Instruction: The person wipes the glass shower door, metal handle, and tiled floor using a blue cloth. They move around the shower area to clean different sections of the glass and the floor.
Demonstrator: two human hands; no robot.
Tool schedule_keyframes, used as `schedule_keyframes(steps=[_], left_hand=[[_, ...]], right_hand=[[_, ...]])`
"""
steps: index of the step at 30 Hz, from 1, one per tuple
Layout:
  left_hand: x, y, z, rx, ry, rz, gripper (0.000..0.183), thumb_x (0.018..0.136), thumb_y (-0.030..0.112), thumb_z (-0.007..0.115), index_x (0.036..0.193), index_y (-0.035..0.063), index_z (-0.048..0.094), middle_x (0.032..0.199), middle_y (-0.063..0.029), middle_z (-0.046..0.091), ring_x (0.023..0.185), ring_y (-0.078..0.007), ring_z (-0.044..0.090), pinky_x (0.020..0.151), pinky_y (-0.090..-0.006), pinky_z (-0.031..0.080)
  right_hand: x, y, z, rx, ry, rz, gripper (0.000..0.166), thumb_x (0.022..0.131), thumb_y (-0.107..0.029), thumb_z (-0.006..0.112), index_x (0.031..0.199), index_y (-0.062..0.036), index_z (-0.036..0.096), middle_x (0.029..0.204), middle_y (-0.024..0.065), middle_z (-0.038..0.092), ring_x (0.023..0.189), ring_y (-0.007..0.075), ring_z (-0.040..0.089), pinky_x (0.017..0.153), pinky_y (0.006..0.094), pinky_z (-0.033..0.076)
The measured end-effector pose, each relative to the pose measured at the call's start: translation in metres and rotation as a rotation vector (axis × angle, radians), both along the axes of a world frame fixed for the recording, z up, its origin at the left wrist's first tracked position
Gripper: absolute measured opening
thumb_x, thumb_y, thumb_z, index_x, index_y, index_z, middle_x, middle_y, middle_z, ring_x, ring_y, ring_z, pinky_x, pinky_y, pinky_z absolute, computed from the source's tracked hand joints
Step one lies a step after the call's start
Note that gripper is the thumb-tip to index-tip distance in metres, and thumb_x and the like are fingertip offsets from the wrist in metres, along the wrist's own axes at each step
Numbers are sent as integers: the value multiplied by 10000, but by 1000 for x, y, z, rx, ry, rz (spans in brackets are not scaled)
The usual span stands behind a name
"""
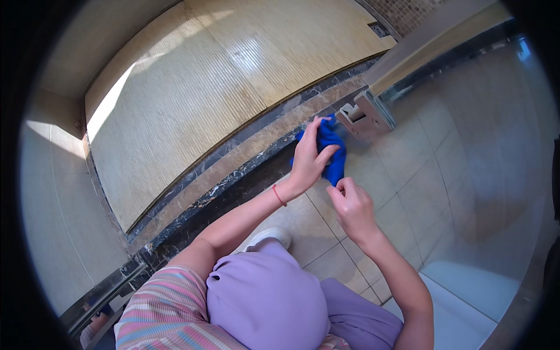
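A blue cloth (336,164) hangs bunched between my hands, beside the metal hinge (365,116) of a glass door. My left hand (309,153), with a red string at the wrist, lies against the cloth with its thumb apart from the fingers; whether it grips the fabric I cannot tell. The cloth's lower end is pinched in the closed fingers of my right hand (353,208). The cloth's upper edge is close to the hinge and hides part of the door's lower corner.
A marble curb (245,168) borders a ribbed, raised floor (183,87) on the far side. The glass door (463,175) extends at the right over floor tiles (315,223). My white shoe (278,235) stands near the curb. A metal rail (107,297) is at the lower left.
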State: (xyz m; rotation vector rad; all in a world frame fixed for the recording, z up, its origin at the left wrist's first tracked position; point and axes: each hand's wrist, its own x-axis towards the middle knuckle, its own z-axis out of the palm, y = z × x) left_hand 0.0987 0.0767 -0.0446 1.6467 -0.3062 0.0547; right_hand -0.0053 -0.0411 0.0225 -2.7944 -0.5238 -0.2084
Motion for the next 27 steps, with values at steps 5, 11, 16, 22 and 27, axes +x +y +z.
schedule_keyframes(steps=[5, 11, 16, 22, 27], left_hand=[[6, -5, 29, -45, -248, 115, 591, 692, 8, 698, 1227, 34, 447, 1045, -140, 594, 907, -244, 598, 827, -325, 465], [12, 18, -51, 96, -81, -31, 481, 709, 69, 718, 1149, 44, 527, 978, -160, 627, 878, -298, 630, 755, -348, 495], [2, 12, -31, 143, 36, 7, 515, 723, 54, 709, 1198, 28, 512, 986, -157, 639, 865, -255, 633, 775, -325, 489], [-2, -3, 19, 10, -216, 142, 550, 723, 8, 685, 1238, 1, 489, 1081, -186, 611, 945, -299, 621, 813, -333, 481], [2, 9, -48, 112, -167, 54, 544, 745, 56, 686, 1249, 21, 484, 1137, -197, 588, 1009, -347, 593, 852, -361, 472]], right_hand=[[6, 4, 11, 69, -44, -16, 202, 697, 8, 603, 890, -33, 645, 796, 89, 514, 624, 237, 554, 543, 355, 453], [0, -1, -13, 16, 13, 52, 195, 696, 8, 601, 881, -35, 645, 801, 82, 520, 631, 239, 563, 544, 352, 459], [-6, -4, -15, 21, 21, 81, 195, 689, 11, 603, 876, -32, 638, 800, 82, 518, 628, 235, 564, 536, 348, 460], [-3, 0, -6, 59, 21, 67, 207, 674, 12, 600, 874, -31, 632, 794, 83, 502, 634, 226, 563, 539, 346, 458], [0, 0, -13, 34, 25, 110, 187, 689, 4, 602, 870, -34, 631, 791, 82, 503, 655, 228, 570, 558, 343, 461]])
